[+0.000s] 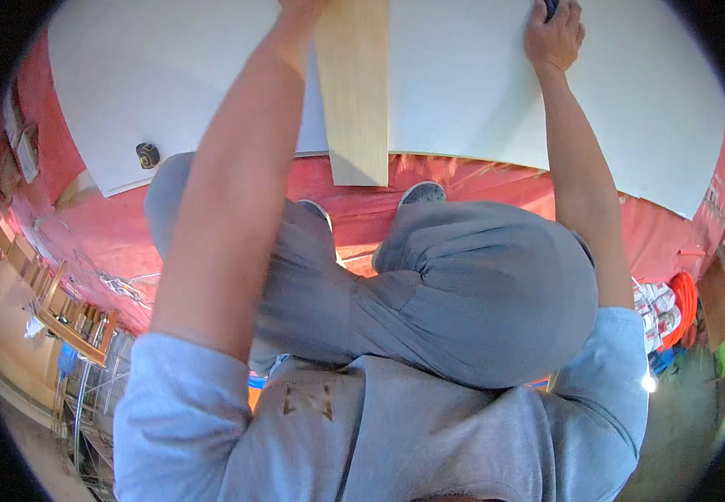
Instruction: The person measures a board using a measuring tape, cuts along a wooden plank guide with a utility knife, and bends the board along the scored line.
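A long pale wooden plank [354, 92] lies lengthwise over a large white board [454, 75], its near end sticking out past the board's edge. At the top edge of the view my left hand [302, 7] is beside the plank's left side, with its fingers cut off by the frame. My right hand [555, 35] is farther right on the white board, its fingers closed round a small dark object [551, 8] that is partly cut off. A black and yellow tape measure [147, 156] rests on the board at the left.
Red sheeting [479, 180] covers the floor under the board, around my shoes [422, 193]. Wooden shelving [61, 314] stands at the lower left, near some loose wires [124, 289]. Orange coiled material [684, 308] and a patterned bag [651, 309] are at the right.
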Tool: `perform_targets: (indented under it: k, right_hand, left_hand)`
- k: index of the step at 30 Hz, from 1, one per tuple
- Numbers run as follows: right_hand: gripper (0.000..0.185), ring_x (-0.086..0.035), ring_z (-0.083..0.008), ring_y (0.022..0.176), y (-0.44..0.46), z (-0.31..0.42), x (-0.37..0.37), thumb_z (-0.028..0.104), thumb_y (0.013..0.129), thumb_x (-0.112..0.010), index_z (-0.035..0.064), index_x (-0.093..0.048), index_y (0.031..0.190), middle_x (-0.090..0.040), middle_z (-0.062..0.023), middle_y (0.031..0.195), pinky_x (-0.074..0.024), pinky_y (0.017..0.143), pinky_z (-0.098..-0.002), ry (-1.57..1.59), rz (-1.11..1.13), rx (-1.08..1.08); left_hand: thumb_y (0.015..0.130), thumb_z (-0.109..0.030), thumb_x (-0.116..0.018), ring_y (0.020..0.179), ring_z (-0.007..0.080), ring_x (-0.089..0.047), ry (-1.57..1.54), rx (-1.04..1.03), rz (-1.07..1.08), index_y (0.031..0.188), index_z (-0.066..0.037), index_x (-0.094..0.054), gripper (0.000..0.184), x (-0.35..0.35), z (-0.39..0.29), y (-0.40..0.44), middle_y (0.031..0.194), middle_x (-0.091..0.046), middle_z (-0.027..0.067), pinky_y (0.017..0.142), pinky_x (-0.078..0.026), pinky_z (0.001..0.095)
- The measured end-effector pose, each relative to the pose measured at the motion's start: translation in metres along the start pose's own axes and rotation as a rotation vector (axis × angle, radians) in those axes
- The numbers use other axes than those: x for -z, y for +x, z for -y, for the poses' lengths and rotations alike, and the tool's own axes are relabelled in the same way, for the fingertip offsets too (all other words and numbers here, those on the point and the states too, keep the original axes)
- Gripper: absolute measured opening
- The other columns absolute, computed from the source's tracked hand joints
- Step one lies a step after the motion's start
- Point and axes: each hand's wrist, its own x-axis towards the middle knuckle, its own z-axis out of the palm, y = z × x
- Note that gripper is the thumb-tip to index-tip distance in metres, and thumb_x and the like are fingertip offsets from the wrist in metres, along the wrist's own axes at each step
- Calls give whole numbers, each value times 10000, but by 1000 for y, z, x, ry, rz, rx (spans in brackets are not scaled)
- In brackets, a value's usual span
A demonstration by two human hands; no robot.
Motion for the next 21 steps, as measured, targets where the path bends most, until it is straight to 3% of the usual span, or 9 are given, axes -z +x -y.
perform_targets:
  k: [4,7,10,21]
  right_hand:
    - [502,-548,-459,1323,-2,-6,-9,347,1051,-582,31,-546,1440,-518,-236,1535,-443,1145,-520,-53,-25,6]
    - [519,-538,-438,1348,-1,-2,-7,371,1054,-570,28,-546,1442,-514,-234,1541,-417,1170,-513,-76,-19,24]
    - [521,-537,-421,1358,3,6,0,370,1056,-566,21,-544,1442,-515,-229,1542,-402,1183,-511,-3,43,-88]
    - [525,-504,-386,1420,0,-5,-10,383,1064,-557,17,-544,1440,-512,-227,1552,-385,1202,-508,-49,16,-36]
  left_hand:
    - [763,-594,-862,1507,445,-352,-124,247,-44,1645,5,-189,1261,7,-42,-112,1639,-328,287,1166,-341,671]
    - [782,-569,-853,1444,457,-409,108,284,15,1659,-43,-177,1225,-6,-47,-145,1587,-365,288,1120,-404,646]
    - [786,-526,-857,1399,482,-433,113,259,66,1648,-61,-206,1176,6,-47,-150,1547,-381,301,1083,-443,632]
    - [803,-454,-829,1292,475,-488,138,176,8,1615,-29,-246,1086,-7,-37,-146,1415,-457,310,1027,-474,606]
